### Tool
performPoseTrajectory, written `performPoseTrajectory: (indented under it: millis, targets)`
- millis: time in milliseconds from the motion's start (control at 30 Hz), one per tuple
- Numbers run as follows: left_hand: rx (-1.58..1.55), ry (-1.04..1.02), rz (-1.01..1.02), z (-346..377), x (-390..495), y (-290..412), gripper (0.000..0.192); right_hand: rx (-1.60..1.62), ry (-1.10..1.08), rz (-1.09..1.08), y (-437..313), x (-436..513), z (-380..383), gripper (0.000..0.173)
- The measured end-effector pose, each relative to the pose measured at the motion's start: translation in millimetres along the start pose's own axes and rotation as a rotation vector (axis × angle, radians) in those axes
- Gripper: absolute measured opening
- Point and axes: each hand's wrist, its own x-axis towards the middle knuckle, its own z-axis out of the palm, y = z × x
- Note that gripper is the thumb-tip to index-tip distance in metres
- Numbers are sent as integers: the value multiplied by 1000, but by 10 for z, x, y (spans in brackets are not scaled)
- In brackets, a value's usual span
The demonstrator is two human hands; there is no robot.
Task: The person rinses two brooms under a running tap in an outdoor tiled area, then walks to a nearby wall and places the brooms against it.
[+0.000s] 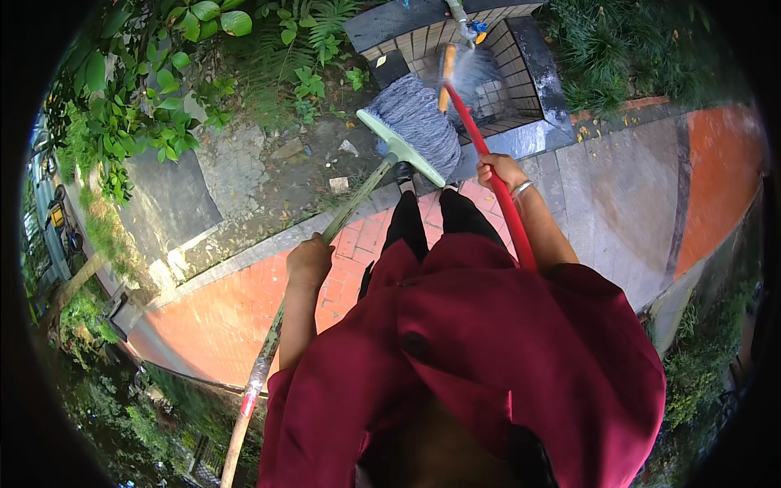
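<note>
My left hand (309,261) grips the worn green pole (360,198) of a string mop. The mop's pale green plastic crossbar (399,147) carries thick grey-blue yarn (421,113), which lies against the near left corner of a tiled outdoor basin (528,141). In my right hand (503,171) is a red handle (473,128). It ends in a tan-orange crosspiece (448,68) held over the basin; the exact kind of tool is unclear. Water sprays around that crosspiece, below a tap (470,30) with a blue handle.
My shoes (404,172) stand close to the basin on red paving (354,238). A grey stone kerb (262,247) borders a soil bed with leafy plants (177,79) on the left. Grassy plants (616,55) grow beyond the basin's right side.
</note>
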Motion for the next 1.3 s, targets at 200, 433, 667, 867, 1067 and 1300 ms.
performPoseTrajectory:
  millis: [200,433,667,867,1067,1300]
  targets:
    - [-24,-26,-5,-119,30,14,39,64,-6,-20,76,-184,-225,8]
    - [72,-35,50,-360,103,-36,36,156,154,-55,-117,-310,-847,10]
    - [2,-15,28,-215,119,-33,39,-32,54,-3,-125,-80,-7,10]
    - [28,-59,10,-320,68,60,37,81,-34,-30,-24,-318,-62,8]
    - [113,-58,16,-600,76,177,35,171,135,-45,-140,-344,-840,11]
    - [136,-68,17,-526,65,253,33,84,84,-22,-131,-131,-177,11]
